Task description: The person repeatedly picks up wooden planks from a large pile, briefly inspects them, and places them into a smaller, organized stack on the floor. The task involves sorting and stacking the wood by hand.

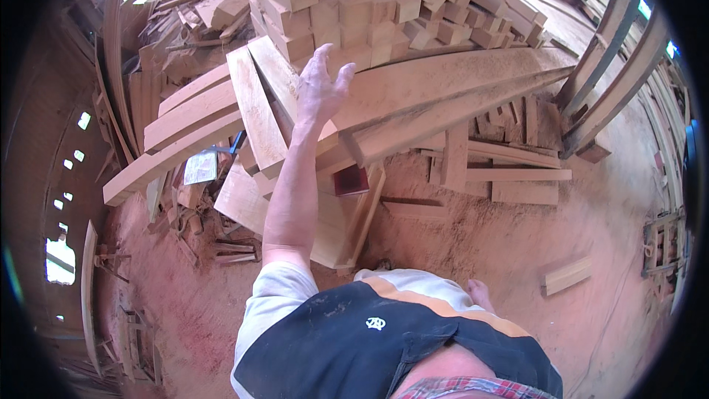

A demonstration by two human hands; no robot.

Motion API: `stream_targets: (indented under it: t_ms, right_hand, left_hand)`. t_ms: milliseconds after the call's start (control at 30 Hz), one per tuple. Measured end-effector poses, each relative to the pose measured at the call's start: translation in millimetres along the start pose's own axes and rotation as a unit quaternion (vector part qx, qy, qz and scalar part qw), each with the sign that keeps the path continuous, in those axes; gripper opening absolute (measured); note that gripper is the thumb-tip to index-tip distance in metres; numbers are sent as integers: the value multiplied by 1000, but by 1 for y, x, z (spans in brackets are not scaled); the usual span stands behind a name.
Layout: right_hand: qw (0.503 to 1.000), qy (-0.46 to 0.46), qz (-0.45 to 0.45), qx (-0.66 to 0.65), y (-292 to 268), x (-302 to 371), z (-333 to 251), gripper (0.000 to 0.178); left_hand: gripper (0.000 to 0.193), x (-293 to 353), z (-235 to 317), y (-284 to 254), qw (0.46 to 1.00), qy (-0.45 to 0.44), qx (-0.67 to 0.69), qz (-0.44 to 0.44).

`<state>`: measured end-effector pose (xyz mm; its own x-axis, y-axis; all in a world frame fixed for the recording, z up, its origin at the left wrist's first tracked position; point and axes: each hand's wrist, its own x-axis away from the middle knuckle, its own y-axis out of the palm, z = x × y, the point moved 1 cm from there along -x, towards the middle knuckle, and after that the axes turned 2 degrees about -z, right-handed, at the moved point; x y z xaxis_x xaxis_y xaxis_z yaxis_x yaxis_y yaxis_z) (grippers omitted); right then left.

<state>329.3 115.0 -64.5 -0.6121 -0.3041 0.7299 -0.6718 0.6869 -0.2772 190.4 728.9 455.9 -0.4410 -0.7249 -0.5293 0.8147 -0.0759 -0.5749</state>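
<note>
My left arm reaches forward, and my left hand is open with its fingers apart. It hangs over or against the ends of short wooden boards that lie tilted across the pile; whether it touches them I cannot tell. Just beyond the fingers rises a stack of squared timber blocks. To the right of the hand stretches a long, wide plank. My right hand shows only in part beside my body, low on the right, and its fingers are too small to make out.
Curved wooden pieces jut out at the left. Offcuts lie on the dusty reddish floor, with a single block farther right. Tall curved beams stand at the right. A dark red box-like thing sits below the planks.
</note>
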Motion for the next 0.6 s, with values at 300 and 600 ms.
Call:
stream_targets:
  t_ms: [300,600]
  right_hand:
    - [993,5,-34,-110,39,30,104,39]
    - [999,-7,-8,-52,53,10,-53,51]
  left_hand:
    - [87,44,-109,-48,927,-106,-352,68]
    - [109,55,-124,-71,928,-249,-275,-29]
